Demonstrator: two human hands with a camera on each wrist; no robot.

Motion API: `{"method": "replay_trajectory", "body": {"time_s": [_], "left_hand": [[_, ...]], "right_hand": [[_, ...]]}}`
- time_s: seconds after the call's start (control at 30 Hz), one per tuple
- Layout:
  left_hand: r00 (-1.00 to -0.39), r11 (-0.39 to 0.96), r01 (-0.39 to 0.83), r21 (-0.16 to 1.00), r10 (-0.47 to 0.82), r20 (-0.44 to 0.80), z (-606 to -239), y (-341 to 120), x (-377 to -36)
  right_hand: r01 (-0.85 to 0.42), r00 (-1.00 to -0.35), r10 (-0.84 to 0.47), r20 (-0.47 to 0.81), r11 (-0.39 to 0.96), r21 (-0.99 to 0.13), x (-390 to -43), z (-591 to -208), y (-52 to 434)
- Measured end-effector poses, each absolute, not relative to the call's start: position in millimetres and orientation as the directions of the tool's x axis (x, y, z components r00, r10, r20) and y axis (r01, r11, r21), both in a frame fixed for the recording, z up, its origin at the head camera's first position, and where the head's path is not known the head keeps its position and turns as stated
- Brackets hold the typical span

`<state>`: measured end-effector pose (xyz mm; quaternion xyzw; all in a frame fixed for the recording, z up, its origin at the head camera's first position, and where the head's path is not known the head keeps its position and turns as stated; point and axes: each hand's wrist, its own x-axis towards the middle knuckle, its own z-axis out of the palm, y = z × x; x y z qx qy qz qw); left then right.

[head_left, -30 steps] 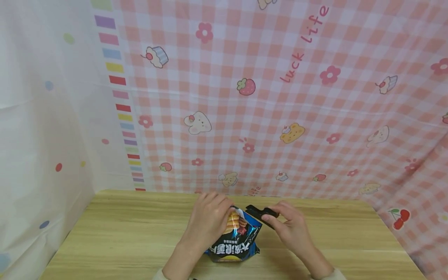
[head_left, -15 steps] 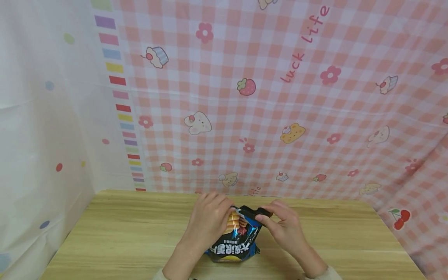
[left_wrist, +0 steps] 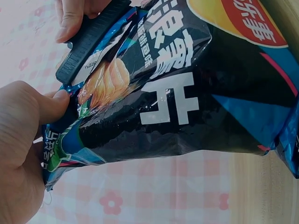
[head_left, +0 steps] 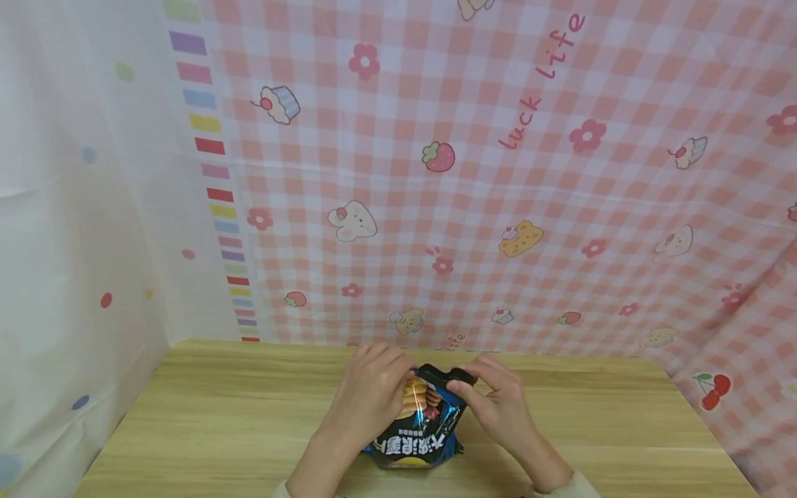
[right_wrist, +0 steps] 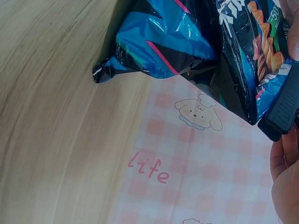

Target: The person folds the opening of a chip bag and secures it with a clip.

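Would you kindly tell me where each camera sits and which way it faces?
Head: looks forward and down at the table; left hand and right hand grip the chip bag.
Left wrist: close on the bag; own thumb shows.
Right wrist: sees bag base, own palm.
All share the black clip.
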<state>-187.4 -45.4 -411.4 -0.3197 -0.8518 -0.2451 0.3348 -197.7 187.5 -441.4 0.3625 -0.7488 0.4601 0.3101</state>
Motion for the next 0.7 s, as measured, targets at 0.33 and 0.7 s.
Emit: {"method": "replay_trajectory", "body": {"time_s": [0.33,0.7], "left_hand": [[-0.579,0.662,0.717,0.220,0.389,0.717,-411,-48,-187],[-0.581,0.650,0.723,0.236,0.386,0.717,-411,-49,-187]], "right_hand": [[-0.817,-0.558,-0.246,0.792,0.328,-0.474,-199,-440,181],[-0.820,-0.558,-0.249,0.792,0.310,-0.481,-200,-440,177]]}}
